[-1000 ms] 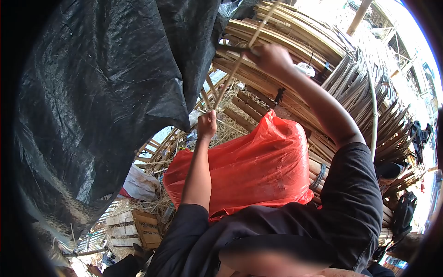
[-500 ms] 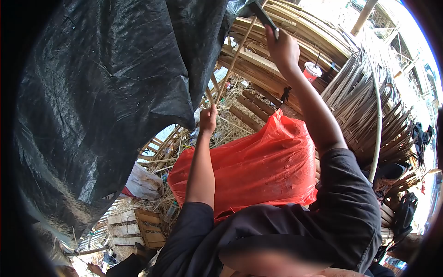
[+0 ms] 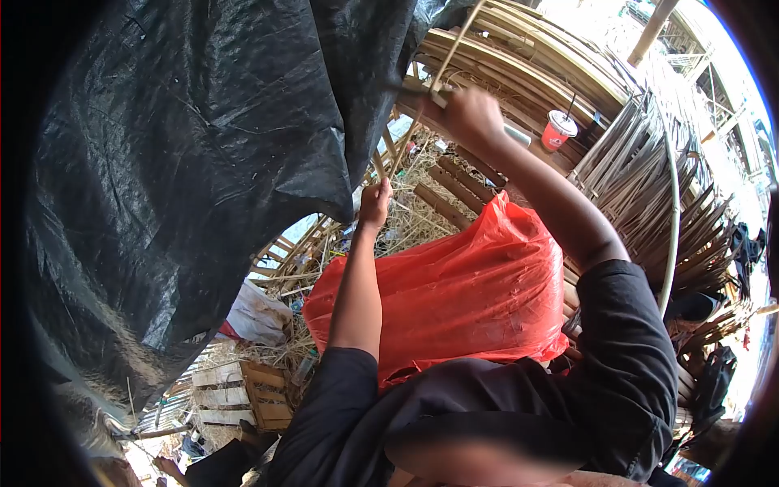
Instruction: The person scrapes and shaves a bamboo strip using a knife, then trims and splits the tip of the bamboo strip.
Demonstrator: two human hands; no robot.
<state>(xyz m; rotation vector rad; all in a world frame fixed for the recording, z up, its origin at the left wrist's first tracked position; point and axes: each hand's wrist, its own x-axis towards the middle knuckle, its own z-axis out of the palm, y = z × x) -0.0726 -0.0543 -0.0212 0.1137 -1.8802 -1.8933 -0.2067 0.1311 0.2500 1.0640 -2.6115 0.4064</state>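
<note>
My left hand [image 3: 376,203] is closed around the lower part of a thin bamboo strip [image 3: 457,42], which slants up and to the right. A short stub of similar material shows just above the fist. My right hand [image 3: 475,116], smeared by motion, is closed on the handle of a knife [image 3: 436,96] with a dark blade. The blade points left and crosses the strip well above my left hand; whether it touches the strip I cannot tell. The pale handle end sticks out behind the right hand. Below both hands lies a large red plastic bag [image 3: 454,292], bulging and full.
A black plastic sheet [image 3: 203,146] hangs across the left side. Stacked bamboo slats [image 3: 535,53] lie at upper right, with a red drink cup [image 3: 558,130] on them. Bundled dry leaf thatch [image 3: 641,178] stands at right. Straw and a wooden crate [image 3: 265,394] are lower left.
My right hand has come down and slightly left with the knife, whose blade has swung from pointing up-left to nearly level. My left hand keeps hold of the strip in about the same place.
</note>
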